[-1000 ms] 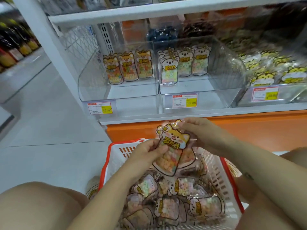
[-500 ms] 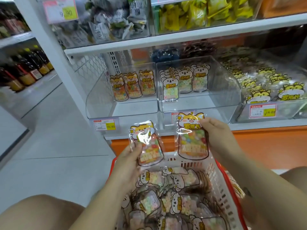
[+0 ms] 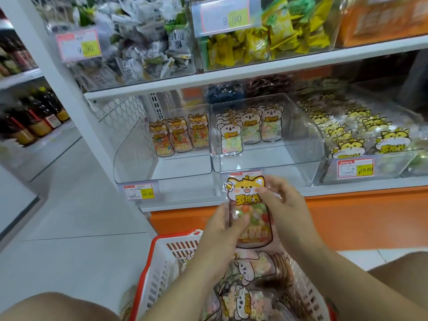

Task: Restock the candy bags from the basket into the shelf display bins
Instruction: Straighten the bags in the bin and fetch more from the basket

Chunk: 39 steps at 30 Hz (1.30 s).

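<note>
Orange candy bag, perhaps two, held.

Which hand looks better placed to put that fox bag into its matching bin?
Probably the left hand: it grips the fox bag on the side nearer the left bin of matching bags.

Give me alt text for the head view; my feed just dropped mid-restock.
The left hand and right hand hold a fox candy bag upright above the red-rimmed basket of more bags. Behind it, the left clear bin holds three matching fox bags at its back; the next bin holds koala bags.
</note>
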Motion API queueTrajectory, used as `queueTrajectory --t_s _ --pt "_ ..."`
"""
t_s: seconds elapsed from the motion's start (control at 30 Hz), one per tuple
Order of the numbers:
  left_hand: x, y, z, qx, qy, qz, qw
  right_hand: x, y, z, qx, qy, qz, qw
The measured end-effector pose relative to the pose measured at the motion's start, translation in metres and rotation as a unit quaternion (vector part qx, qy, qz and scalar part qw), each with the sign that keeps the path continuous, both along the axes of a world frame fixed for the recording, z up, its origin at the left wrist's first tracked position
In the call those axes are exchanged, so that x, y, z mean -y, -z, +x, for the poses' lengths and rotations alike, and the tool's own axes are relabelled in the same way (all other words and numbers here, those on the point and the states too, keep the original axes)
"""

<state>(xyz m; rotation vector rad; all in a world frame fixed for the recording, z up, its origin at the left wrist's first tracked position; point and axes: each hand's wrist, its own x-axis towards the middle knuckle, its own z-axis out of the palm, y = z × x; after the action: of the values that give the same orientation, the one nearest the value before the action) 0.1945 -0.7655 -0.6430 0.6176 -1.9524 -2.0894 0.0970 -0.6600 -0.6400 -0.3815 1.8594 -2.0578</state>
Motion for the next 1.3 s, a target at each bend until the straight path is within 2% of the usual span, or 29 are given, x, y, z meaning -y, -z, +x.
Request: queueTrajectory --t_s 0.17,0.27,0.4,0.5,0.67,0.8,0.93,1.0,1.1,1.2,1.3 --pt "0.027 -0.018 -0.009 -0.015 0.038 -0.162 0.986 -0.016 -0.029 -0.025 -0.079 -0.140 0.037 0.986" --pt "0.042 -0.031 -0.011 -0.009 0.076 -0.230 0.970 -0.018 -0.039 -0.032 -0.141 -0.167 0.093 0.971" --pt "0.055 -0.041 -0.008 -0.015 0.092 -0.325 0.941 -0.013 -0.043 -0.028 -0.247 -0.209 0.193 0.926" --pt "0.065 -0.054 -0.001 -0.030 0.086 -0.400 0.912 -0.002 -0.046 -0.028 -0.362 -0.187 0.229 0.884" --pt "0.106 -0.072 0.007 -0.054 -0.008 -0.469 0.882 0.036 -0.065 -0.024 -0.462 -0.105 0.162 0.866" --pt "0.165 -0.068 0.015 0.024 -0.089 -0.461 0.883 0.080 -0.085 -0.030 -0.502 -0.067 0.202 0.838" --pt "0.212 -0.052 0.021 0.115 -0.097 -0.588 0.795 0.139 -0.089 -0.044 -0.526 -0.077 0.297 0.793" --pt "0.223 -0.046 0.022 0.152 -0.085 -0.614 0.770 0.174 -0.083 -0.055 -0.520 -0.089 0.351 0.774" --pt "0.236 -0.042 0.019 0.182 -0.065 -0.624 0.757 0.226 -0.074 -0.075 -0.497 -0.088 0.414 0.757" --pt "0.251 -0.041 0.019 0.187 -0.068 -0.609 0.768 0.272 -0.059 -0.095 -0.451 -0.091 0.436 0.773" --pt "0.260 -0.038 0.022 0.190 -0.053 -0.607 0.770 0.312 -0.041 -0.110 -0.434 -0.100 0.455 0.771"
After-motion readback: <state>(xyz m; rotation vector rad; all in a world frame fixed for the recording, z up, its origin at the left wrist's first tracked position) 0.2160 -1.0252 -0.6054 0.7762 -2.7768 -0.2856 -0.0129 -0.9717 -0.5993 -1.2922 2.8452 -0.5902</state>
